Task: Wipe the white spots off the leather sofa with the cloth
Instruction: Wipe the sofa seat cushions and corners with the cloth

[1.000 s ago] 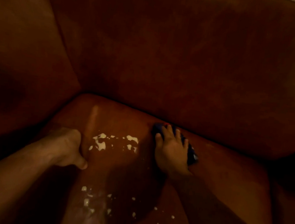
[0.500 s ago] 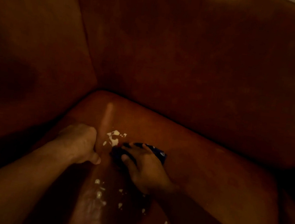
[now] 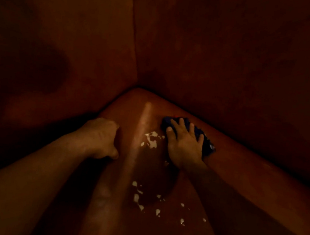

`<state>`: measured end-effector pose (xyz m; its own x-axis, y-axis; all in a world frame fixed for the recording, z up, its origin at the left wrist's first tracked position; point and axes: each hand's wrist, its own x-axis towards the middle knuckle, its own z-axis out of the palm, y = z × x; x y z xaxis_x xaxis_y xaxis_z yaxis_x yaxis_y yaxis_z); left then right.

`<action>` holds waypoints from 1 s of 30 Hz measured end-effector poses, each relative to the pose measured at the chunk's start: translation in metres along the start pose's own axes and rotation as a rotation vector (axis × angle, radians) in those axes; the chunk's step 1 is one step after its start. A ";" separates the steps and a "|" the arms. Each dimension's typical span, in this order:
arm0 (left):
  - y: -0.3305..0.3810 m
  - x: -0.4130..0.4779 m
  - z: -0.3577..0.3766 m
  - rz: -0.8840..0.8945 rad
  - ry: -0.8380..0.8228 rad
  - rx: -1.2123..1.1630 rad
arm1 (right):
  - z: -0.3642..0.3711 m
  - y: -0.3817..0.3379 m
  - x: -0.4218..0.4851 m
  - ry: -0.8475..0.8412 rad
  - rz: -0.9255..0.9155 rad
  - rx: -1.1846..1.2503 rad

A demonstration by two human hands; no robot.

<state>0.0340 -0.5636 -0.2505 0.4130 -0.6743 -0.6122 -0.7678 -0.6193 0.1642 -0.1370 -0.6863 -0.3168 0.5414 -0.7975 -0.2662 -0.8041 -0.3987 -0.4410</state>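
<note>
Dim shot of a brown leather sofa (image 3: 234, 58) corner. Right hand (image 3: 184, 146) is pressing flat on the cloth (image 3: 208, 146) - fingers (image 3: 182, 123) are lying straight and spread apart, not curling round it. The cloth is dark blue and bunched. It is lying on the seat (image 3: 250, 170) close to the seam at the back, sticking out past the fingertips and to the right of the hand.

Left hand (image 3: 99, 138) is resting on the seat's left edge beside the side cushion (image 3: 60, 58), fingers curled together in a fist, with nothing visible in it.

Spots (image 3: 152, 141) - one white cluster is sitting between the two hands, just left of the right thumb, with the cloth not covering it. A looser scatter (image 3: 141, 199) is lying nearer the camera between the forearms, trailing to the lower right.

A pale glare streak (image 3: 144, 120) is running down the seat past the upper cluster.
</note>
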 end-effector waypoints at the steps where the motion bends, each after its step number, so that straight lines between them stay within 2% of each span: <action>1: 0.001 0.001 -0.002 0.000 -0.015 -0.002 | 0.001 0.000 0.001 -0.039 -0.060 -0.019; 10: 0.007 0.000 -0.006 -0.032 -0.049 0.057 | -0.001 -0.015 -0.027 -0.310 -0.388 0.011; 13: 0.009 -0.001 -0.003 -0.045 -0.029 0.090 | -0.001 -0.017 -0.054 -0.334 -0.480 0.052; 15: 0.009 -0.003 0.000 -0.051 -0.020 0.067 | -0.004 -0.016 -0.066 -0.366 -0.432 0.199; 18: 0.009 -0.013 0.000 -0.033 0.007 0.028 | -0.020 -0.017 -0.074 -0.396 -0.133 0.626; 20: 0.009 -0.020 0.000 -0.012 0.027 0.005 | -0.040 -0.016 -0.069 -0.269 -0.018 0.870; 21: 0.009 -0.023 0.001 -0.010 0.038 -0.001 | -0.052 -0.014 -0.063 -0.166 -0.018 0.897; 23: 0.008 -0.026 0.002 -0.014 0.071 -0.022 | -0.064 -0.009 -0.046 0.013 -0.071 0.815; 25: 0.007 -0.027 0.003 -0.026 0.104 -0.037 | -0.060 -0.009 -0.029 0.059 -0.107 0.585; 28: 0.006 -0.024 0.007 -0.050 0.146 -0.039 | -0.018 -0.014 -0.018 -0.102 -0.119 0.103; 30: 0.006 -0.023 0.008 -0.067 0.164 -0.030 | 0.004 -0.026 -0.023 -0.177 -0.200 -0.018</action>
<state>0.0157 -0.5485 -0.2416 0.5394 -0.6861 -0.4882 -0.7218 -0.6753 0.1517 -0.1276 -0.6558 -0.3025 0.7230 -0.6111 -0.3222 -0.6805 -0.5495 -0.4847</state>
